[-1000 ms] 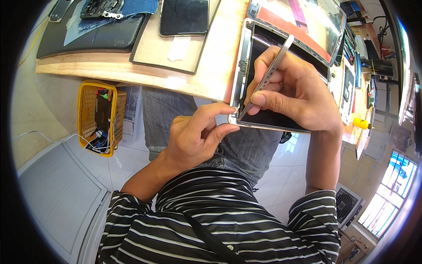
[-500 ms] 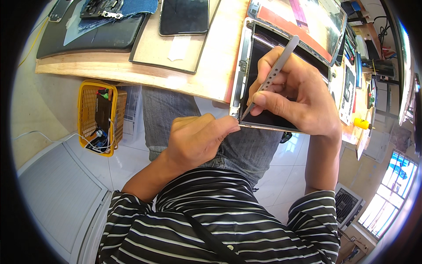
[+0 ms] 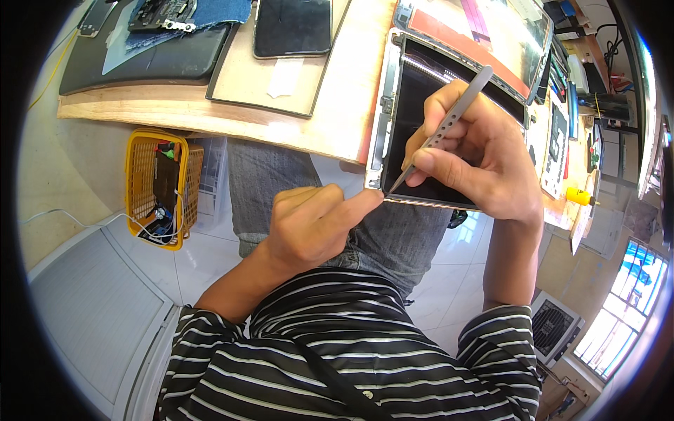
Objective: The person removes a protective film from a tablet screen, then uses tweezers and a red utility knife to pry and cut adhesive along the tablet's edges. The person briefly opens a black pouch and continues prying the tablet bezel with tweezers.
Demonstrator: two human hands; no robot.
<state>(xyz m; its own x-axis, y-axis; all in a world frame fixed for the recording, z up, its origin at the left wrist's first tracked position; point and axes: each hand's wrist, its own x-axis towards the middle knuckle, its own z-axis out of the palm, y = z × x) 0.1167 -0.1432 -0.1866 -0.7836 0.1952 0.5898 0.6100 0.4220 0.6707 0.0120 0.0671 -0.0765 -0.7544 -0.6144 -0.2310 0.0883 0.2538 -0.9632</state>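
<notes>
My right hand (image 3: 484, 158) grips grey tweezers (image 3: 449, 123) with a row of holes, slanting down to the left. Their tips are at the near left corner of a black screen panel (image 3: 414, 91) in a pale metal frame. The panel lies tilted at the table's front edge, its near part jutting over my lap. My left hand (image 3: 309, 221) has curled fingers, and its fingertip meets the frame's near left corner, close to the tweezer tips. Any part of the left grip under the frame is hidden.
A dark phone (image 3: 293, 28) lies on a black-edged board (image 3: 260, 91). A black flat case (image 3: 147, 67) carries a circuit board (image 3: 163, 12) and blue cloth. Another frame with a red-orange sheet (image 3: 449, 35) lies behind the panel. A yellow basket (image 3: 133, 182) stands below left.
My right hand has drawn the tweezers slightly right, their tips shifting along the corner. The left hand has turned a little, its tip staying at the frame's corner.
</notes>
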